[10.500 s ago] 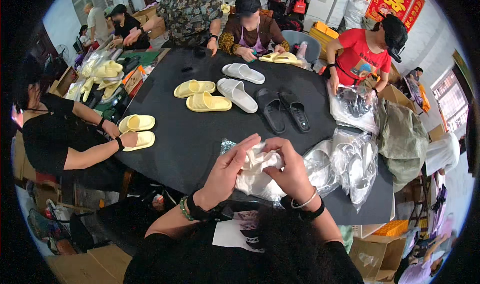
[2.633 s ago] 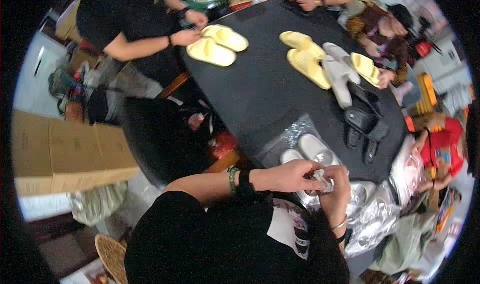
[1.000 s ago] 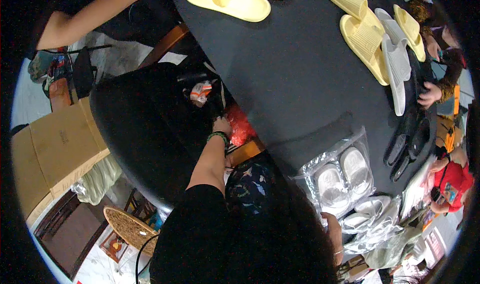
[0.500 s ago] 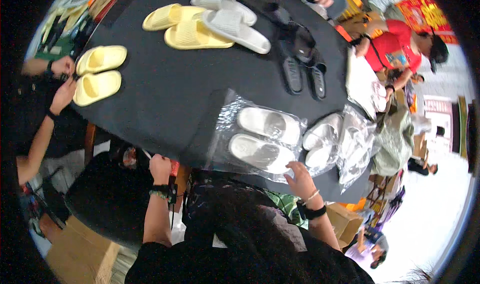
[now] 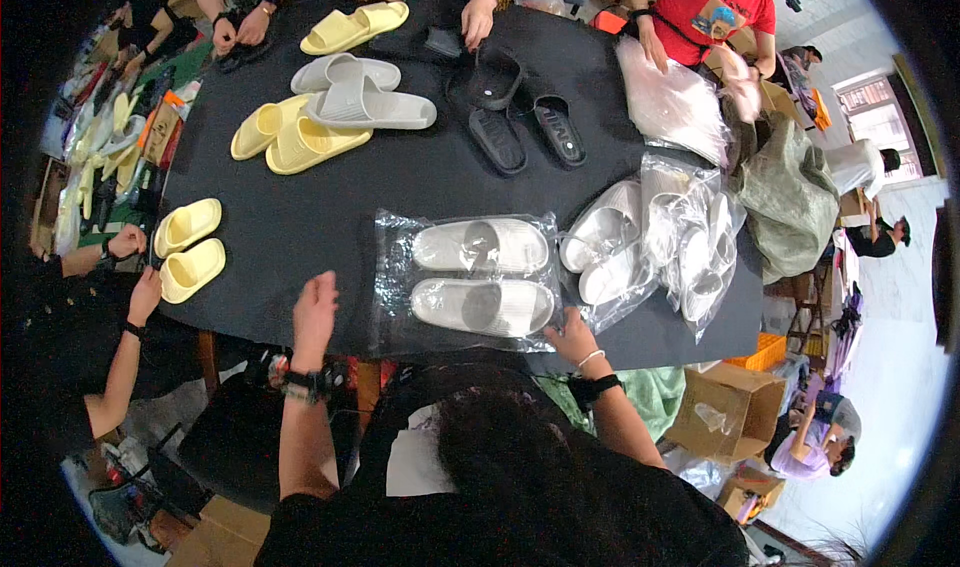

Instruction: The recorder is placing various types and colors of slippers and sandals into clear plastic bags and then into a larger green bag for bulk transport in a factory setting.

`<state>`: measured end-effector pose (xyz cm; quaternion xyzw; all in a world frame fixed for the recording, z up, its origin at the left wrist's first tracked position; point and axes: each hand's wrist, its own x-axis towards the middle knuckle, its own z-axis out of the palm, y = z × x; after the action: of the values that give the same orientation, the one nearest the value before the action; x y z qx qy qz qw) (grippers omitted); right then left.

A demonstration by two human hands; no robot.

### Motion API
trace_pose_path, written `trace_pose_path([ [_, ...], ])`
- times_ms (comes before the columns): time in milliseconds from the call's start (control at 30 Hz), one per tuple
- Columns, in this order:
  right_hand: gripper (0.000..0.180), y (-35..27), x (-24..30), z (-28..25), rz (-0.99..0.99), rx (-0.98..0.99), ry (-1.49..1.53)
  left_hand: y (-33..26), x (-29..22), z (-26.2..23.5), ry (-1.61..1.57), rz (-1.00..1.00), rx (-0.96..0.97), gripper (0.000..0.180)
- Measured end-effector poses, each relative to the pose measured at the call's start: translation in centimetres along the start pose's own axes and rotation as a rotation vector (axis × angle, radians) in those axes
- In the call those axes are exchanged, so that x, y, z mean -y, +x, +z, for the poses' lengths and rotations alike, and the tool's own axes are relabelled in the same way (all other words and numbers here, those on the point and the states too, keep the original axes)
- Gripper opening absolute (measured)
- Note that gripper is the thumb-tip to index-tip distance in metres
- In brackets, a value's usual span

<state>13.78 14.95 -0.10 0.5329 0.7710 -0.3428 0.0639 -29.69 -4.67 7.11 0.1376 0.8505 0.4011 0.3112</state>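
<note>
A pair of white slippers (image 5: 480, 307) lies side by side in a clear plastic bag (image 5: 393, 307) on the black table, in front of me. My right hand (image 5: 575, 343) is at the bag's near right corner, beside the heel of the nearer slipper. Its thumb and fingers are apart, touching or almost touching the plastic. To the left of the bag, my left hand (image 5: 315, 312) is over the table's near edge, fingers stretched out and holding nothing. More bagged white slippers (image 5: 612, 232) lie just right of the pair.
Yellow slippers (image 5: 190, 267), grey slippers (image 5: 375, 105) and black slippers (image 5: 497, 142) are spread over the table (image 5: 300, 202). Co-workers' hands (image 5: 480, 19) reach in from the far side and left. A person in red (image 5: 715, 17) handles pale plastic bags (image 5: 670, 97). A cardboard box (image 5: 727, 410) stands lower right.
My left hand has risen from below the table edge and changed from a closed fist to straight fingers. My right hand remains by the bag's near right corner. The whole view has shifted and turned.
</note>
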Motion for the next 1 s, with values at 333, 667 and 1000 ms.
trace_pose_path([
  [333,0.079,1.5,2.4,1.6,-0.045,0.013,0.352,5.6,-0.9,7.1,-0.398,-0.233,0.453,0.041],
  [667,0.118,-5.2,18.7,-17.3,-0.999,0.518,1.129,7.6,2.1,6.3,0.126,-0.139,0.081,0.064],
  [1000,0.071,-12.7,24.8,-27.3,-1.815,1.088,0.493,7.2,1.3,6.5,0.197,-0.043,0.06,0.062],
])
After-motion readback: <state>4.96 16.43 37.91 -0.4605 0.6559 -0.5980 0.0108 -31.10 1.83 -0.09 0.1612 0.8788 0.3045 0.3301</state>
